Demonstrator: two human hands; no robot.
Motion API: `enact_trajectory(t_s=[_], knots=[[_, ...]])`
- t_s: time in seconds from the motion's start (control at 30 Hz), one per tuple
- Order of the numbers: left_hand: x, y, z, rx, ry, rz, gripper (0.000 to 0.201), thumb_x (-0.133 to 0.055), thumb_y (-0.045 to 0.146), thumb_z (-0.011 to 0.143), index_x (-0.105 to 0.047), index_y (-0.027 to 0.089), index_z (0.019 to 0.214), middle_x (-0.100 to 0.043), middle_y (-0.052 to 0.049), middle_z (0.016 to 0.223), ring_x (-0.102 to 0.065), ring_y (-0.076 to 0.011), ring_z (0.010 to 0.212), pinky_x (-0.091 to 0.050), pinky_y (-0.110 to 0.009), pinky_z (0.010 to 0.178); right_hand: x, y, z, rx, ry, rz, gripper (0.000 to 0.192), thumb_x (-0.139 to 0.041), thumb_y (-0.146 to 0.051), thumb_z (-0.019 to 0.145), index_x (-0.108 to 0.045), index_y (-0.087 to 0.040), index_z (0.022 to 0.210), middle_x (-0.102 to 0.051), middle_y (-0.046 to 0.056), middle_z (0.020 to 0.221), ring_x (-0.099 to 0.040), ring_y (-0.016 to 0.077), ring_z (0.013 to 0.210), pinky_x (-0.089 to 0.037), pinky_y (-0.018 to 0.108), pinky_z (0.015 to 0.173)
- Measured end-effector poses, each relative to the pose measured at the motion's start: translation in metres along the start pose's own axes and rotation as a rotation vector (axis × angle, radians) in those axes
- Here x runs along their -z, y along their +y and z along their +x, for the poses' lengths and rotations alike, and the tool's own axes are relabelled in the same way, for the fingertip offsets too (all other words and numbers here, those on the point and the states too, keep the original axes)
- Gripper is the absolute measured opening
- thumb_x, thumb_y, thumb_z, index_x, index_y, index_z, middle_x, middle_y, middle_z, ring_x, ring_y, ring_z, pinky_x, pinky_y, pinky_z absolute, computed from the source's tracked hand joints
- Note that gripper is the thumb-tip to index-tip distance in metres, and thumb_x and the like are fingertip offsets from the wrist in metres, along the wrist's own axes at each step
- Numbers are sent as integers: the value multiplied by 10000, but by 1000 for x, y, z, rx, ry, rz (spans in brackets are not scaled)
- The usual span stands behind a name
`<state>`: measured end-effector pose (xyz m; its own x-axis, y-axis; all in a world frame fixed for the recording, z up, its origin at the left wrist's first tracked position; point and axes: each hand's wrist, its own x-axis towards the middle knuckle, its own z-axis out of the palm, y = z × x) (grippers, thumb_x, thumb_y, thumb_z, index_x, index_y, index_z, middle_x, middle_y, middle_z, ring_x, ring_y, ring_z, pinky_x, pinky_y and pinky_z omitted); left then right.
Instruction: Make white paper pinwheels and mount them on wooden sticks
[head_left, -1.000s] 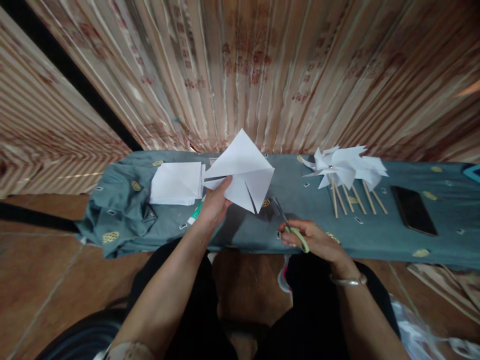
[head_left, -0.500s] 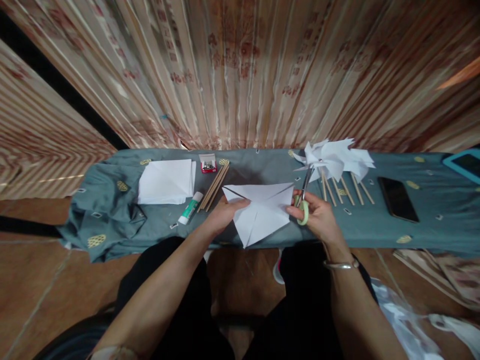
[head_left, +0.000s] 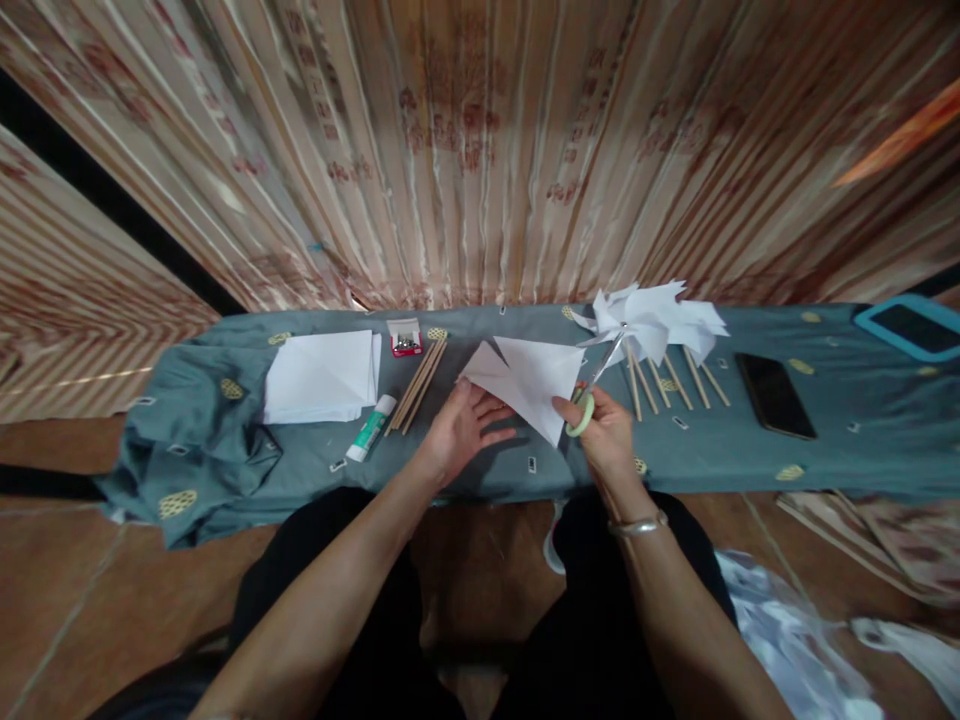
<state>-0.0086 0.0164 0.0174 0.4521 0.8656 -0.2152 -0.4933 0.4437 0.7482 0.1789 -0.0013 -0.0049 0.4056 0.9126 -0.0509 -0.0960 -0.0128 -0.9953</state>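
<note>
A white square of paper (head_left: 541,372) with slits cut in from its corners is held above the cloth-covered surface. My right hand (head_left: 606,430) pinches its right edge and also carries scissors (head_left: 581,412) with pale green handles, the metal blades pointing up and away. My left hand (head_left: 469,425) is open under the left flap of the paper, its fingers spread and the fingertips near the flap's lower edge. Whether its thumb presses on the flap I cannot tell.
On the grey-green cloth (head_left: 480,480) lie a stack of white paper (head_left: 322,375), a glue stick (head_left: 371,428), wooden sticks (head_left: 416,387) and a small box of pins (head_left: 405,338). Rightward are paper pinwheels (head_left: 652,315), a phone (head_left: 775,395) and a blue-framed tablet (head_left: 911,328).
My left hand has let go of the paper's middle and opened its fingers below the left flap. The paper has turned and folded, while my right hand still holds the scissors.
</note>
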Motion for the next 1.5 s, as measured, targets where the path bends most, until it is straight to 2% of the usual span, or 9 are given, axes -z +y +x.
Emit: enact_trajectory(t_s=[0.13,0.27,0.37,0.47,0.67,0.8,0.93,1.23,1.5], knots=[[-7,-9,2,-60,59,72,541,-801,521,597,-682,170,991,-709,-119,1054,-641,-283,1019,-515,-415,861,-11,0,-2,19,-36,6,414,-826,-442,527,-615,-221,806,-639,-40,691,-551,143,641,-466,285,652],[-7,-15,8,-196,311,216,449,-813,237,571,-681,174,996,-732,-78,961,-658,-260,963,-486,-407,920,-19,1,-6,-5,-96,-10,437,-821,-495,533,-597,-222,792,-598,-45,608,-514,134,588,-445,265,586],[-2,-11,11,-310,442,325,464,-773,160,596,-673,211,1047,-735,-49,946,-662,-250,948,-484,-392,929,-20,1,-9,-17,-173,-42,454,-812,-529,551,-609,-215,808,-584,-44,592,-497,126,567,-411,251,544],[8,-1,14,-418,508,381,514,-771,151,604,-653,208,1101,-733,-51,946,-666,-260,957,-487,-393,928,-18,1,-15,-57,-325,-147,470,-749,-604,621,-634,-201,832,-612,-19,624,-534,140,589,-413,258,548],[28,18,19,-560,601,449,533,-786,198,629,-636,213,1141,-733,-53,934,-672,-262,969,-495,-375,931,-13,2,-31,-181,-758,-229,540,-668,-647,718,-643,-174,979,-694,44,777,-598,155,666,-458,270,602],[30,24,19,-596,608,474,522,-761,189,652,-622,209,1154,-733,-43,881,-673,-260,960,-494,-375,943,-13,1,-37,-177,-905,-229,535,-651,-645,746,-638,-174,998,-701,51,811,-604,147,695,-468,266,645],[28,24,18,-603,607,491,466,-747,173,656,-637,201,1108,-730,-42,858,-666,-258,992,-495,-365,952,-18,-4,-40,-204,-909,-249,521,-671,-652,720,-645,-178,935,-692,43,767,-604,146,674,-478,263,631],[33,13,18,-557,587,604,174,-756,287,685,-676,208,818,-718,-82,847,-611,-300,1125,-469,-414,1008,-22,-1,-38,-215,-831,-211,528,-670,-670,701,-649,-178,890,-660,25,712,-578,137,624,-452,248,564],[35,10,19,-543,576,593,219,-761,306,680,-677,193,849,-723,-90,878,-612,-297,1121,-450,-410,1027,-22,-3,-38,-186,-856,-233,491,-646,-653,739,-638,-176,857,-655,18,708,-569,124,621,-446,244,587]])
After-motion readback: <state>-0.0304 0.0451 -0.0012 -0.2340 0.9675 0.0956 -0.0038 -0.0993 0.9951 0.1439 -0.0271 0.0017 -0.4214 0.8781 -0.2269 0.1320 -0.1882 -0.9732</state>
